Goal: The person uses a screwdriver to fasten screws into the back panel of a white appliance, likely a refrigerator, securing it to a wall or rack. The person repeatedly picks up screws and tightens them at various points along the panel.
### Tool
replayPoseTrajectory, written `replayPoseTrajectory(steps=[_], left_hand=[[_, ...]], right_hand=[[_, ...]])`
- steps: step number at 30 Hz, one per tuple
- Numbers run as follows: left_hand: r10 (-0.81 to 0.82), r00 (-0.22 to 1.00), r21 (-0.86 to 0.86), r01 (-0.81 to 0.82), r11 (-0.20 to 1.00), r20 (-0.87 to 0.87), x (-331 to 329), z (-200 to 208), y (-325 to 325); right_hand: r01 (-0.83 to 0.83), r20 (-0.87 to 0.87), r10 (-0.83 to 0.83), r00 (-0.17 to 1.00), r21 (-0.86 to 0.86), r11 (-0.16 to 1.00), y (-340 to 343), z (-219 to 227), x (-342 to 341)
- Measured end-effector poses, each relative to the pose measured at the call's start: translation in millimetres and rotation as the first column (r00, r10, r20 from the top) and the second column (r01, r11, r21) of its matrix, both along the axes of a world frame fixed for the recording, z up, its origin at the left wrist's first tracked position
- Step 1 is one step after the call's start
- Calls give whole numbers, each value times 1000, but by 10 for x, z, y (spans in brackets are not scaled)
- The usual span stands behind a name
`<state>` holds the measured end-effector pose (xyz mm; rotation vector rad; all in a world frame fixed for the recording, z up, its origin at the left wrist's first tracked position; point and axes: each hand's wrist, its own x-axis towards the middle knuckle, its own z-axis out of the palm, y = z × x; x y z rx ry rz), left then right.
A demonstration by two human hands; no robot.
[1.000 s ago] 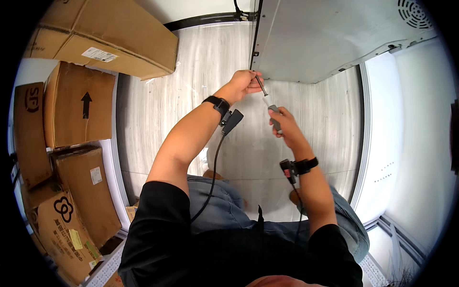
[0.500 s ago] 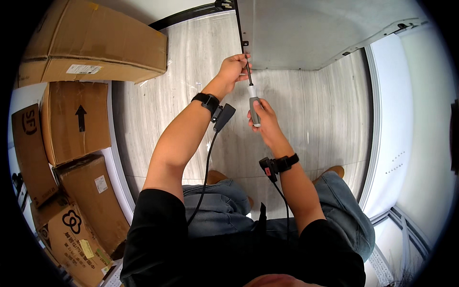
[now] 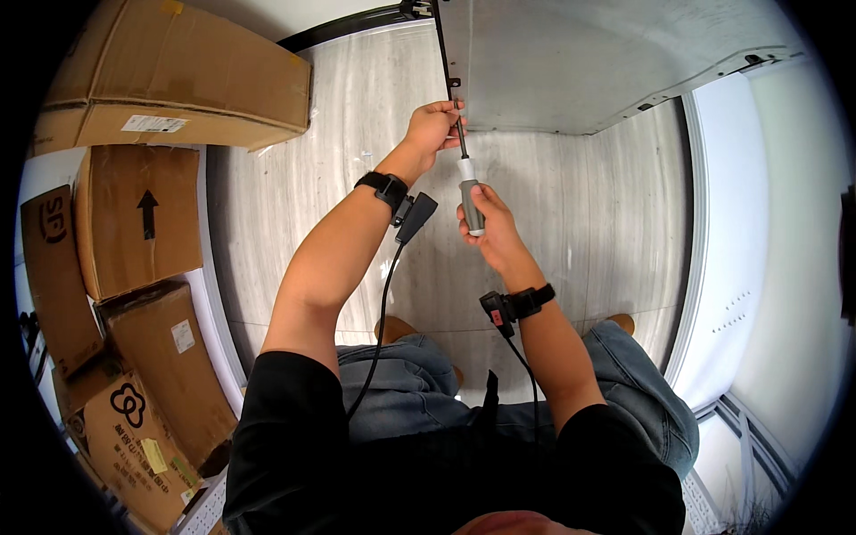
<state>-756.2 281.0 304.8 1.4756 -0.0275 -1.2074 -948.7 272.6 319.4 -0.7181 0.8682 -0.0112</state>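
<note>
In my right hand (image 3: 490, 225) is a screwdriver (image 3: 473, 201) with a grey and white handle and a long dark shaft. The fingers wrap round the handle, thumb along its upper side. My left hand (image 3: 432, 131) is closed round the front of the shaft, close to the tip. That tip points away from me, at the lower corner of a large grey metal panel (image 3: 553, 71) with a black edge strip. A small dark bracket (image 3: 455, 82) sits on the strip just beyond my left fingertips. What the tip touches is hidden by those fingers.
Several cardboard boxes (image 3: 147, 223) are stacked along the left side. Pale wood-patterned floor (image 3: 357, 98) lies beneath my arms. A white panel (image 3: 727, 241) runs down the right. Cables hang from the dark devices strapped to both my wrists.
Both hands keep their hold on the screwdriver, whose handle has shifted very slightly left. The whole view has tilted a little.
</note>
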Motion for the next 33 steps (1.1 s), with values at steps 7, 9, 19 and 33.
replayPoseTrajectory(steps=[7,9,19,33], left_hand=[[10,1000,9,-11,1000,28,-32,-20,-28],[16,999,12,-17,1000,31,-51,-25,-51],[-8,997,58,3,998,79,-146,-41,-144],[2,962,166,-49,985,272,-250,-205,-243]], right_hand=[[-4,77,-3,997,82,997,-89,-86,-89],[-17,110,4,994,120,993,-158,-130,-132],[-52,190,-4,982,288,956,-190,-289,-142],[-159,-258,108,960,-186,969,-112,-556,120]])
